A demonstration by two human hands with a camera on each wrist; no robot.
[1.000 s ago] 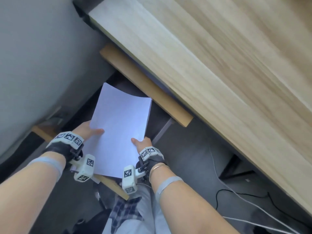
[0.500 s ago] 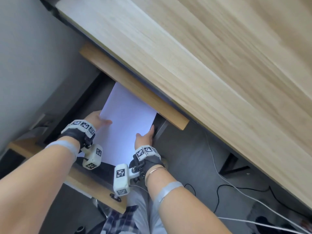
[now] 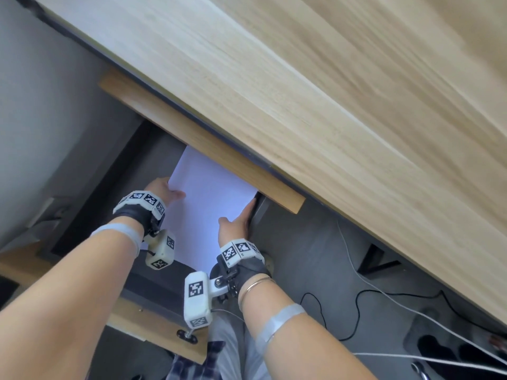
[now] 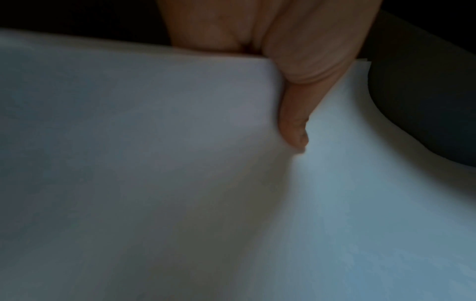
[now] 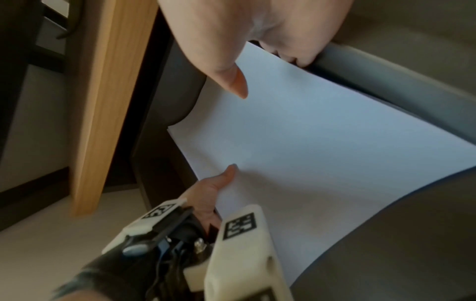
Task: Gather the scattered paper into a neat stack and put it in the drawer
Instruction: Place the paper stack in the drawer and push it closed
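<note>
Item: paper stack [image 3: 211, 204], white, lying in open drawer [image 3: 153, 281] under desk | Handling: light, limp, sheets likely slide | Hold: side edges | left hand [image 3: 162, 190] pinches left edge | right hand [image 3: 237, 223] grips right edge.

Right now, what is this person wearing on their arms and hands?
Each wrist carries a black strap with white blocks printed with black square markers, and a white camera pod hangs beneath: left hand, right hand. A grey band wraps each forearm, and a thin gold bangle circles the right wrist. No sleeves show.
</note>
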